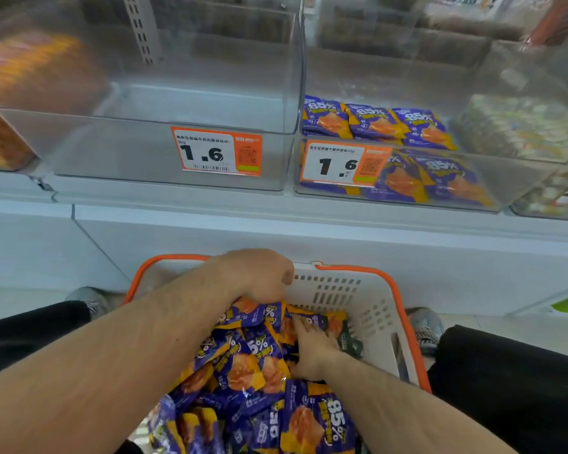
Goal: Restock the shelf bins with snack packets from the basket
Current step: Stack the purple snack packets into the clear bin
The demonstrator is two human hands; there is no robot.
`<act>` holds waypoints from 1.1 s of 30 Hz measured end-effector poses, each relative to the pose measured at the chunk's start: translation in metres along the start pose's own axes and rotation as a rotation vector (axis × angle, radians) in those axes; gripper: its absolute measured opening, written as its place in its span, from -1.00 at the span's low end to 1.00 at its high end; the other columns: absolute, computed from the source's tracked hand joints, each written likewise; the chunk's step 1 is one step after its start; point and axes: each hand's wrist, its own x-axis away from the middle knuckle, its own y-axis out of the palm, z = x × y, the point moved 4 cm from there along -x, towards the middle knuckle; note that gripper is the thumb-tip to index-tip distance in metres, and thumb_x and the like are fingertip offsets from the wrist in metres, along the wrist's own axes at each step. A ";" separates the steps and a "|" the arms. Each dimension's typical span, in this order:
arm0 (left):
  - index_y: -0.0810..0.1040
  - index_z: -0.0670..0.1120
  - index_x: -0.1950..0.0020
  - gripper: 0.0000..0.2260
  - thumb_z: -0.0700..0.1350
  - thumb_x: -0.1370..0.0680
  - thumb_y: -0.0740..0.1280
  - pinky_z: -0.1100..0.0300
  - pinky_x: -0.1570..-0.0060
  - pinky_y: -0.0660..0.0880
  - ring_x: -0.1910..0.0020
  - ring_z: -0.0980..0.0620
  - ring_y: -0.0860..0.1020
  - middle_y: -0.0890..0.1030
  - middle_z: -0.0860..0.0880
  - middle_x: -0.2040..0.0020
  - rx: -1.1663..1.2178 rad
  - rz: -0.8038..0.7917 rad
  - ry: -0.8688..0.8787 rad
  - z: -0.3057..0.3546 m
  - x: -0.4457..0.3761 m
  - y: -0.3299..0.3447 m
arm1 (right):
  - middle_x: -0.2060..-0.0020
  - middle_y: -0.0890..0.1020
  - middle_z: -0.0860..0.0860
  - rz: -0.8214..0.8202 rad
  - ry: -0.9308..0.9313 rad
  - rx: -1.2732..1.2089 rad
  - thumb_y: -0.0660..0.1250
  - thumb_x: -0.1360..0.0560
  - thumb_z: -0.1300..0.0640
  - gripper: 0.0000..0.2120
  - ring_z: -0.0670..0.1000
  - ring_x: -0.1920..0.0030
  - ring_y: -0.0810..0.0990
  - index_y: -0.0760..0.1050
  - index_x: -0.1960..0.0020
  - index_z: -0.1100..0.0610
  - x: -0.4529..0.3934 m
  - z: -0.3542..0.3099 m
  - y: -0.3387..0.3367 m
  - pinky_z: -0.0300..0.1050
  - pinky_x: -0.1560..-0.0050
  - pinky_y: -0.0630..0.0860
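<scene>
The step in hand looks like gathering: both hands are down in the basket (pixel 348 290), collecting packets (pixel 250 371) for a lift to the shelf. The left hand (pixel 259 276) is at the far end of the pile, knuckles up and fingers curled downward round the top packets there, apparently gripping them (the fingertips themselves are hidden under the hand). The right hand (pixel 310 345) lies nearly flat on the packets toward the basket's right side, fingers straight and close together, pressing on a wrapper rather than pinching it.

The next move probably calls for closing on a manageable bunch, lifting it over the orange rim, and carrying it up and forward to a bin. Slippery foil wrappers may slide out of a loose grip.

The white basket sits on the floor against the shelf base, between the person's feet, and holds a deep heap of purple-and-orange packets. Above, the middle bin (pixel 177 152) is bare, with a 1.6 price tag (pixel 215 151) on its front. The right bin (pixel 440 185) beside it already holds a partial stock of the same purple packets behind a like tag. Bins further out are too blurred to read.
</scene>
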 end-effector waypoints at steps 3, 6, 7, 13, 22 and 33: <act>0.41 0.03 -0.38 -0.65 0.00 -0.59 0.23 0.01 -0.25 0.43 -0.26 -0.05 0.46 0.46 -0.02 -0.34 0.022 0.007 -0.010 -0.003 0.002 -0.001 | -0.48 0.27 0.09 0.169 -0.009 0.103 0.41 -0.43 -0.17 -0.09 0.19 -0.43 0.31 -0.01 -0.57 0.09 0.013 0.004 0.001 0.19 -0.42 0.22; 0.41 0.04 -0.39 -0.64 0.02 -0.59 0.24 0.01 -0.22 0.44 -0.23 -0.04 0.46 0.46 -0.01 -0.33 0.031 0.025 -0.001 -0.003 0.005 -0.003 | -0.32 0.46 0.12 0.227 -0.038 0.280 0.34 -0.52 -0.04 -0.44 0.19 -0.30 0.44 0.26 -0.43 0.11 0.027 0.008 0.002 0.13 -0.33 0.28; 0.40 0.04 -0.39 -0.64 0.02 -0.59 0.24 0.02 -0.21 0.44 -0.22 -0.04 0.46 0.46 -0.01 -0.33 0.034 0.028 0.004 -0.002 0.007 -0.004 | -0.26 0.50 0.13 0.230 -0.065 0.334 0.30 -0.55 0.03 -0.57 0.19 -0.25 0.47 0.33 -0.36 0.13 0.033 0.009 0.001 0.12 -0.31 0.29; 0.38 0.04 -0.41 -0.62 -0.01 -0.58 0.23 0.02 -0.28 0.40 -0.30 -0.03 0.42 0.42 0.00 -0.38 0.079 0.061 0.022 0.001 0.017 -0.016 | -0.05 0.64 0.08 0.378 -0.060 0.232 0.20 -0.54 0.13 -0.76 0.16 -0.05 0.60 0.48 -0.19 0.09 0.061 0.010 -0.058 -0.01 -0.10 0.46; 0.49 0.04 -0.22 -0.64 0.07 -0.47 0.44 0.25 -0.05 0.44 -0.13 0.10 0.52 0.54 0.11 -0.15 0.311 0.343 0.163 0.001 0.035 -0.054 | 0.19 0.72 0.10 0.268 -0.116 -0.985 0.30 -0.46 0.37 -0.82 0.06 0.17 0.64 0.63 0.11 0.18 0.124 0.009 -0.187 -0.19 0.14 0.54; 0.60 -0.05 0.21 -0.91 -0.11 -0.49 0.44 0.10 0.22 0.45 0.31 0.00 0.51 0.57 -0.04 0.34 0.545 0.951 0.342 0.018 0.088 -0.110 | 0.40 0.52 0.07 0.413 -0.167 -1.014 0.25 -0.58 0.23 -0.89 0.04 0.34 0.38 0.49 0.11 0.19 0.195 0.001 -0.257 -0.12 0.29 0.36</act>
